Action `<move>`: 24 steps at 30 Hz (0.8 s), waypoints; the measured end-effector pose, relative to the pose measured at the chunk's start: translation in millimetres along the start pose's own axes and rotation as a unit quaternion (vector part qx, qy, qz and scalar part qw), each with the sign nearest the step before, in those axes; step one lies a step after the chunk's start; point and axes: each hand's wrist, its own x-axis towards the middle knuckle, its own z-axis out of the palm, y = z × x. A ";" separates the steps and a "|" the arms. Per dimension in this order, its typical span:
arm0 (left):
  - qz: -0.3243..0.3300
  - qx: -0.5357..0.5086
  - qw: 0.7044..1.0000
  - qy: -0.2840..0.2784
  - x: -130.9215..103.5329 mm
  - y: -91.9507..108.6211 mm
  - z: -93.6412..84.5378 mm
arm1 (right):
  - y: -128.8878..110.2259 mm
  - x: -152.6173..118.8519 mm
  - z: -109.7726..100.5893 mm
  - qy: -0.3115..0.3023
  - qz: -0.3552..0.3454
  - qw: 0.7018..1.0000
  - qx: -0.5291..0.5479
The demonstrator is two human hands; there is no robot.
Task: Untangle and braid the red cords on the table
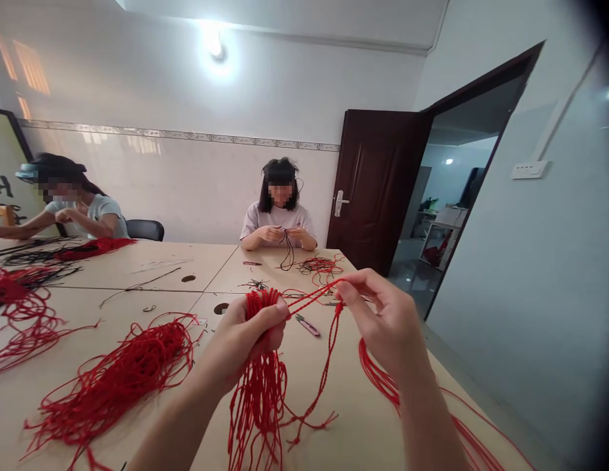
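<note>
My left hand [260, 327] is closed round a thick bundle of red cords [262, 399], whose looped tops stick up above the fingers and whose strands hang down to the table. Between thumb and fingers, my right hand [360, 297] pinches a red braided cord [314, 296] that runs taut from the left hand. Below the right fingertips a knotted end hangs, with a twisted cord [328, 356] curving down to the table. Small scissors [308, 326] with pink handles lie behind, between the hands.
A big heap of red cords [122, 376] lies left, with red and black cords [24, 294] beyond. More red cords [382, 379] lie under my right forearm. Across the table [157, 297] a person [279, 216] holds black cord; another person [88, 203] sits at the far left.
</note>
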 end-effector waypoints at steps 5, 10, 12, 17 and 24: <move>-0.001 -0.109 0.994 -0.004 2.3 5.8 -9.3 | 11.7 8.5 1.2 0.056 0.034 0.998 0.014; 0.024 -0.255 0.967 0.012 2.9 16.5 -19.3 | 23.0 15.8 -0.1 0.093 0.053 0.992 0.064; 0.038 -0.302 0.952 0.035 3.3 20.2 -23.5 | 28.4 18.7 -2.4 0.127 0.066 0.986 0.090; 0.033 -0.340 0.939 0.045 2.8 22.0 -30.5 | 40.8 24.5 -8.8 0.183 0.093 0.971 0.123; 0.057 -0.390 0.918 0.048 2.3 24.3 -37.2 | 76.0 34.4 -33.2 0.264 0.141 0.945 0.135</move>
